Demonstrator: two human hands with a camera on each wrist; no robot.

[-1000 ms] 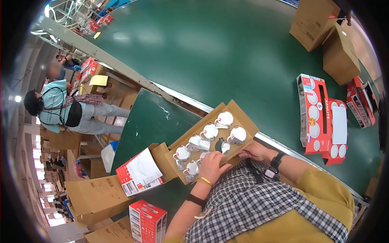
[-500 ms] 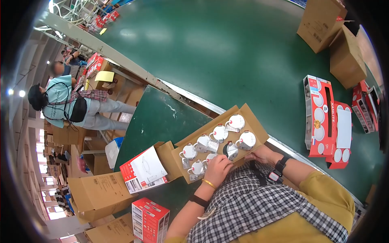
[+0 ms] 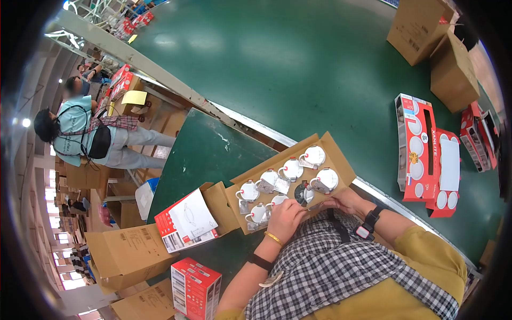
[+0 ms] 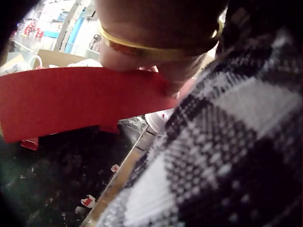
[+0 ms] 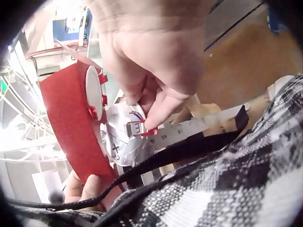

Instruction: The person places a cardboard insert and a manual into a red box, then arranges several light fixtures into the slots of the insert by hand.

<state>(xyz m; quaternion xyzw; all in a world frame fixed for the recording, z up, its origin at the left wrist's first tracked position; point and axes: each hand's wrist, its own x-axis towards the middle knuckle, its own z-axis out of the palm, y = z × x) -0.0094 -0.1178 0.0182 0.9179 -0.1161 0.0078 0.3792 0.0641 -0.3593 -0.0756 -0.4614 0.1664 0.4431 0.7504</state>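
Observation:
An open cardboard box [image 3: 341,164], brown inside with a red outer wall [image 4: 71,99], tilts toward the apron. Several round white downlights [image 3: 314,155] sit in its cut-outs; one spot in the near row shows a dark, silvery part [image 3: 303,194]. My left hand [image 3: 286,218] grips the near wall, its fingers over the edge. At the wall's other side, my right hand [image 5: 154,90] pinches a white downlight [image 5: 120,146] beside its small red-ended connector [image 5: 136,128]. Blue and brown wire ends show there. The right fingertips are partly hidden behind the hand.
A leaflet [image 3: 193,213] lies on a red and white carton at left, with an open brown carton [image 3: 133,253] beside it. A red box [image 3: 195,288] stands below. Flattened red packaging [image 3: 418,149] and brown cartons [image 3: 421,29] lie right. A person [image 3: 85,133] stands beyond.
The view has shifted slightly. The part in the near row beside my right hand has turned and now shows a darker side. Both hands stay at the box's near wall.

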